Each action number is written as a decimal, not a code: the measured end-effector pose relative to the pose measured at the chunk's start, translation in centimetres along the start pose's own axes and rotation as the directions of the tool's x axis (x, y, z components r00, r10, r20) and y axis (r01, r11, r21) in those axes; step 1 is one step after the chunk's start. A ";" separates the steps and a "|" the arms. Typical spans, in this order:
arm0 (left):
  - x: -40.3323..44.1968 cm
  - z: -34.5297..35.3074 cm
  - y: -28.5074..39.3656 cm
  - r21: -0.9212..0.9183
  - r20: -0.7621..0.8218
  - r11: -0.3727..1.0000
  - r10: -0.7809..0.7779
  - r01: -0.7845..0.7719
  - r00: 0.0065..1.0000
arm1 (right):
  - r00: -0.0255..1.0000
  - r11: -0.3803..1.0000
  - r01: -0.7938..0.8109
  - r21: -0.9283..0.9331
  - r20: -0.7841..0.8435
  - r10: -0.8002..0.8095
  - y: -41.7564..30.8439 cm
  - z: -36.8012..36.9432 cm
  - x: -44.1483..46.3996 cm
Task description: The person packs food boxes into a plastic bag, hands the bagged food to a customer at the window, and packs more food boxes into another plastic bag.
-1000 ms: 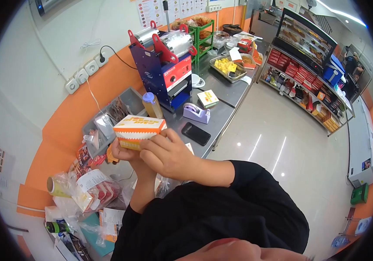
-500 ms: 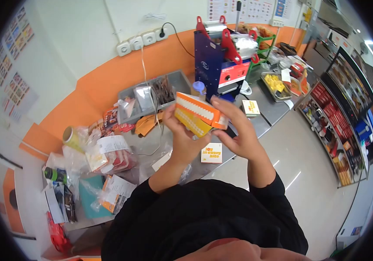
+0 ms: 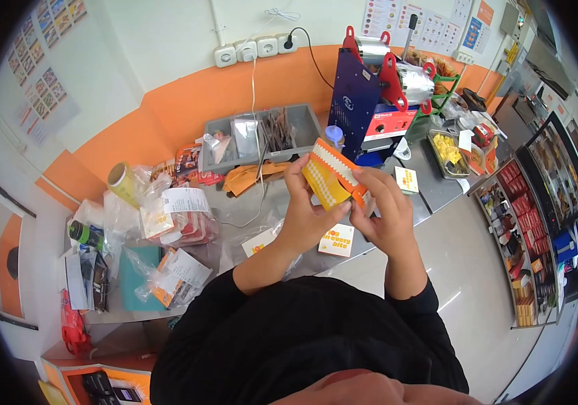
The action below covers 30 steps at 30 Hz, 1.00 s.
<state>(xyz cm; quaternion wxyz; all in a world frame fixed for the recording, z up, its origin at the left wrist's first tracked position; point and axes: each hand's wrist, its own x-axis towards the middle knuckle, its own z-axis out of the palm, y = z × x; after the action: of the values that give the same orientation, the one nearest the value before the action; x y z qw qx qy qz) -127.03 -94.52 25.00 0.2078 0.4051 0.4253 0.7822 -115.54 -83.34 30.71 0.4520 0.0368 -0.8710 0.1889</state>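
Observation:
Between my two hands, above the counter, is a small cardboard food box (image 3: 330, 177) in orange, yellow and white. The fingers and thumb of my left hand (image 3: 308, 219) wrap round its left side and underside. My right hand (image 3: 389, 217) pinches the right end, near an orange flap. The box is tilted, and a dark gap shows between its orange and yellow panels. Just below my hands lies a white box printed "joy in every bite" (image 3: 335, 240). Another white box (image 3: 260, 243) is partly behind my left forearm. A third one (image 3: 406, 180) sits further right.
Behind my hands stand a grey divided bin (image 3: 311, 125) and a blue-and-red sealing machine (image 3: 354, 88). A white cable (image 3: 263, 162) crosses the counter. Plastic-bagged items (image 3: 184, 216) crowd the left. A tray of yellow food (image 3: 445, 152) is at the right, near the counter's edge.
The view has shifted, so the counter things appear further right or lower. The box is tilted more steeply, and the gap between its panels shows wider. Both hands still hold it.

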 end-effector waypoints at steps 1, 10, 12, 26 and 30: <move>-0.1 0.1 0.0 -0.002 -0.004 1.000 0.000 -0.001 1.000 | 0.999 0.998 0.031 -0.048 -0.014 -0.032 0.3 0.2 0.0; -0.6 0.5 0.0 -0.080 0.017 0.995 0.064 -0.063 0.998 | 0.984 0.966 0.159 -0.204 -0.047 -0.171 0.3 1.3 0.1; -0.6 0.6 -0.2 -0.076 0.007 0.996 0.052 -0.051 0.999 | 0.977 0.956 0.181 -0.231 -0.067 -0.201 0.3 1.5 0.2; -1.1 0.7 0.3 -0.142 -0.013 0.990 -0.015 0.013 1.000 | 0.975 0.952 0.200 -0.230 -0.049 -0.217 0.2 1.7 0.3; -0.9 0.1 -0.1 -0.175 0.021 0.982 -0.063 0.066 0.998 | 0.972 0.949 0.211 -0.234 -0.049 -0.228 0.3 2.0 0.2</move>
<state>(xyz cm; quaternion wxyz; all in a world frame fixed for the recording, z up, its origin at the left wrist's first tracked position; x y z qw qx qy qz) -126.44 -95.07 24.52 0.2712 0.3772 0.3660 0.8064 -117.25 -83.74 29.74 0.5041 0.0744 -0.8596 0.0380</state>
